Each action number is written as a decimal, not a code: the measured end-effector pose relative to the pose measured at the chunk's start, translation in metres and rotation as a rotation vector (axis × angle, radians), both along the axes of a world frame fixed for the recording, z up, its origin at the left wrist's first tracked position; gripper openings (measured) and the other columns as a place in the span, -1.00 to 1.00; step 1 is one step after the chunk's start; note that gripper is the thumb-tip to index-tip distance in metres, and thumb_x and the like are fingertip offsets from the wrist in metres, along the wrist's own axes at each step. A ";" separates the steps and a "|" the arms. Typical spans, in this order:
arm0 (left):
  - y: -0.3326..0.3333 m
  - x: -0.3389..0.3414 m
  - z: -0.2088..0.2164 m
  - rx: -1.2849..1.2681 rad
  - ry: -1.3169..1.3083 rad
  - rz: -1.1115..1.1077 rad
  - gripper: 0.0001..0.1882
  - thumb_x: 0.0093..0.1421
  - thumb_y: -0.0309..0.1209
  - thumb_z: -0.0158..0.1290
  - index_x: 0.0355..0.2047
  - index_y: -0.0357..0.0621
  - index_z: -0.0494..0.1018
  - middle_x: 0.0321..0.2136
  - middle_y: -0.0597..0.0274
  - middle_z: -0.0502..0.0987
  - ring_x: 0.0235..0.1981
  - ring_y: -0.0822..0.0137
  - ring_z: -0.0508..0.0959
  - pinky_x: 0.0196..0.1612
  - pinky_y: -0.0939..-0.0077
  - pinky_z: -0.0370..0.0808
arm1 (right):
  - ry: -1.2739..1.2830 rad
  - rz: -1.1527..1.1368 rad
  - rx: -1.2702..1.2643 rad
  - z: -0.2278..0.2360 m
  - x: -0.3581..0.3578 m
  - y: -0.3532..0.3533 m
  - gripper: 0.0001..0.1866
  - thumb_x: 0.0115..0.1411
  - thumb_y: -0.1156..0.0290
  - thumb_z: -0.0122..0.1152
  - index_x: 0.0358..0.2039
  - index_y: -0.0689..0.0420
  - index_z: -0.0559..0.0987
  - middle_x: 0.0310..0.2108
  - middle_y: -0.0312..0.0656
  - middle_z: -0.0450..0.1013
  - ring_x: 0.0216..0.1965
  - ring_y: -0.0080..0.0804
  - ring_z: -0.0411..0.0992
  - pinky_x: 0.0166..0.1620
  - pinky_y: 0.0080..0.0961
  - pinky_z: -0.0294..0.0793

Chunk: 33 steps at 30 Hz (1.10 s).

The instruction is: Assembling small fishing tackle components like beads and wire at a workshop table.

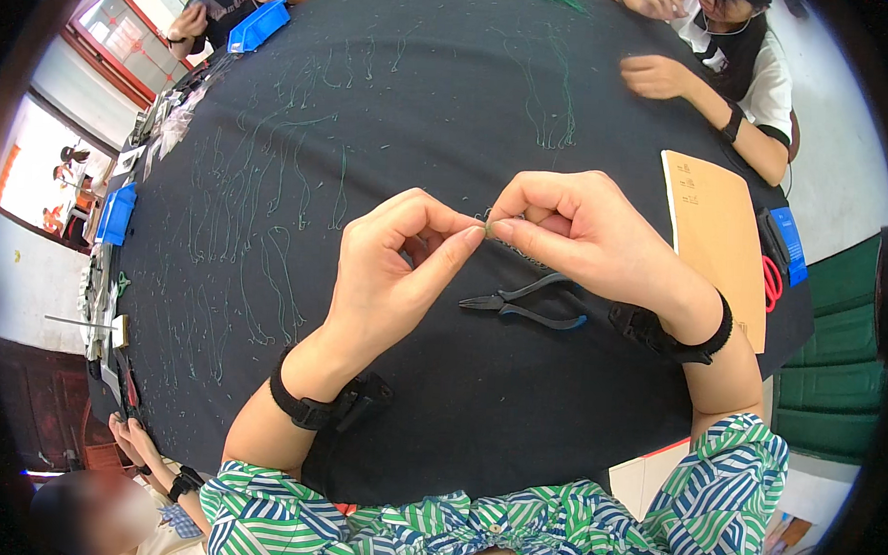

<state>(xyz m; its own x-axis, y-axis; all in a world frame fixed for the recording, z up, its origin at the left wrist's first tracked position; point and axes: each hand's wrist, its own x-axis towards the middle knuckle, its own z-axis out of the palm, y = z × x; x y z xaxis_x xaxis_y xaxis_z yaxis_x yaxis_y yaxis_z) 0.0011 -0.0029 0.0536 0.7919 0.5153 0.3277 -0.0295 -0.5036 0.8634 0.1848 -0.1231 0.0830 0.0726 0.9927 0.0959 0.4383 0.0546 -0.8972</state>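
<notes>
Above the black-covered table, my left hand [391,261] and my right hand [592,234] meet fingertip to fingertip, thumb and forefinger of each pinched together. A tiny greenish bit shows where they meet, too small to name. Just behind the right fingers lies a small pile of thin, chain-like metal pieces [533,263], partly hidden by that hand. Below it rest pliers [502,301] with dark handles and a blue tip, jaws pointing left. To the left, several loops of thin green cord [285,282] are spread out on the cloth.
A tan notebook [724,253] lies at the right, beside red-handled scissors [772,284] and a blue packet [790,241]. Blue trays [260,26] stand along the far left edge, among tools and plastic bags. Other people sit at the far side and lower left.
</notes>
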 end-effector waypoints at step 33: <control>-0.015 0.010 -0.009 -0.406 0.012 -0.116 -0.91 0.31 -0.44 0.10 -0.27 -0.18 0.44 -0.42 0.46 0.48 -0.43 0.70 0.40 -0.37 0.77 0.35 | -0.412 -0.170 0.488 0.054 0.049 -0.035 -0.97 0.22 0.65 0.15 -0.34 0.33 0.55 -0.42 -0.21 0.47 -0.34 -0.45 0.58 -0.26 -0.58 0.59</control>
